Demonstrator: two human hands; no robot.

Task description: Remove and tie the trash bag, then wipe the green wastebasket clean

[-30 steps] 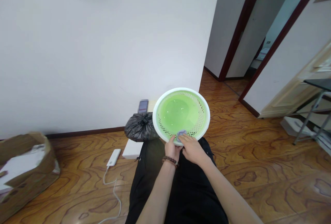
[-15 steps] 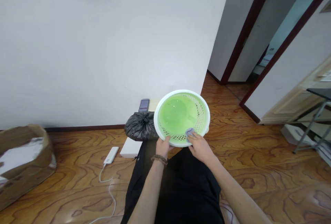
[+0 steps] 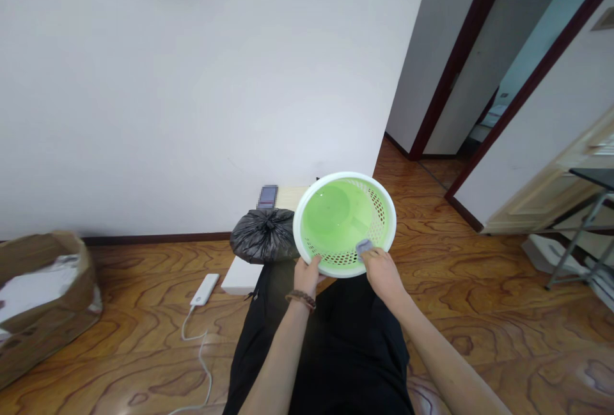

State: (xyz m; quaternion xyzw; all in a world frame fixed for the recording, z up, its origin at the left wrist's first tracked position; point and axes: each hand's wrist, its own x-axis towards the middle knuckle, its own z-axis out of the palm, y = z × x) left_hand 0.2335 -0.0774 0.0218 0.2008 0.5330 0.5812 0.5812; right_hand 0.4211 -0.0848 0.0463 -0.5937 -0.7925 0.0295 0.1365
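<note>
A round green plastic basket (image 3: 330, 210) with a white rim and perforated sides is tilted toward me above my lap. My left hand (image 3: 307, 274) grips its near-left rim, thumb over the edge; the other fingers are hidden beneath. In my right hand (image 3: 380, 269) is a small greyish-lavender cloth (image 3: 363, 247), pressed against the inner wall at the near right. Those fingers are closed around the cloth near the rim. Left of the basket lies a knotted black plastic bag (image 3: 265, 236).
Behind the bag is a phone-like dark device (image 3: 267, 197) on a pale surface. A white box (image 3: 241, 276) and a white power strip (image 3: 205, 289) with a cord lie on the wooden floor. At left stands a cardboard box (image 3: 52, 319) holding white items; at right, a metal-legged stand (image 3: 582, 236).
The basket has shifted slightly to the right and toward me, together with both hands. My right hand and the cloth have moved right along the basket's inner wall.
</note>
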